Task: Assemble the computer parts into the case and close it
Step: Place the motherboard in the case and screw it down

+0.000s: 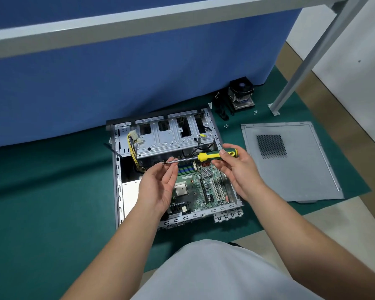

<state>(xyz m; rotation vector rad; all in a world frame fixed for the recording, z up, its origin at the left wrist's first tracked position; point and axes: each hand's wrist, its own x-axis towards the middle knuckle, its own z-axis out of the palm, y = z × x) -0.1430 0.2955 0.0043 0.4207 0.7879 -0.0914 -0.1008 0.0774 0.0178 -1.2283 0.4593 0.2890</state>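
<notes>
Above the open case (139,213), my right hand (236,169) gripped the screwdriver (206,156); my left hand (160,187) fingers (171,162) pinched its tip.

Both forearms are bare from the lower edge of the view up to the wrists, with no sleeve showing. The left hand (160,187) and right hand (236,167) wear no gloves, rings or watch. A pale grey garment (214,276) covers the lap at the bottom.
</notes>
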